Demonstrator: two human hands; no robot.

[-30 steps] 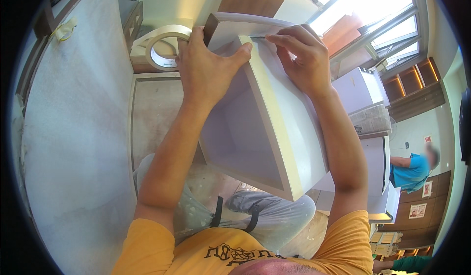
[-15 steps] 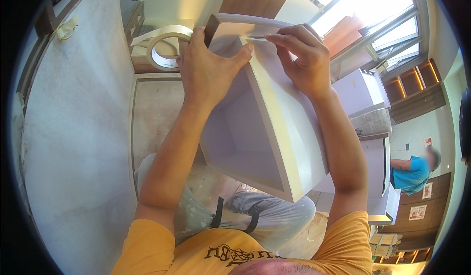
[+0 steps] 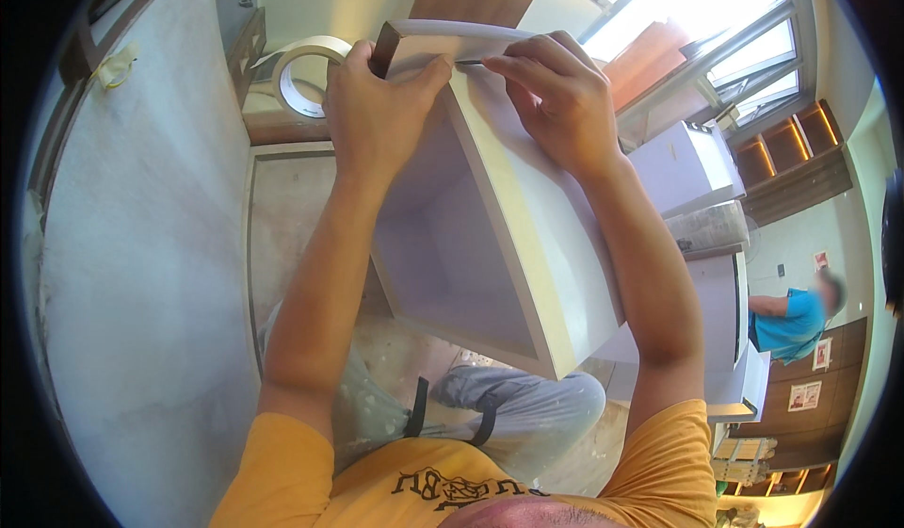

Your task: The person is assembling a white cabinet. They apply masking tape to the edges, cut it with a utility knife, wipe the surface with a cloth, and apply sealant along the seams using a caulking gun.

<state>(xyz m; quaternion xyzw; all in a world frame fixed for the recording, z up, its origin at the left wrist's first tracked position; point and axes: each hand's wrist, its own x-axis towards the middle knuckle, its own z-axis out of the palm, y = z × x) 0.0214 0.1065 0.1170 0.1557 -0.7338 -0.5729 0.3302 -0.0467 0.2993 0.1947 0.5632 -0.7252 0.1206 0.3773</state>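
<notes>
A white drawer box stands tilted before me, its open side toward my left and a cream strip along its side edge. My left hand grips its upper corner, thumb on the edge and fingers partly hidden behind the front panel. A roll of masking tape sits against the outside of those fingers; whether they hold it I cannot tell. My right hand is closed in a pinch on a thin dark blade-like tool, its tip at the same corner, close to my left thumb.
A large pale panel rises on the left. Several white boxes stand on the right, with a grey wrapped bundle between them. Further back is a person in a blue shirt. My plastic-covered knees are below the drawer.
The drawer, both hands and the tape roll have shifted slightly left and up in the picture. The dark tool shows more clearly at the corner, and my left thumb has moved along the edge.
</notes>
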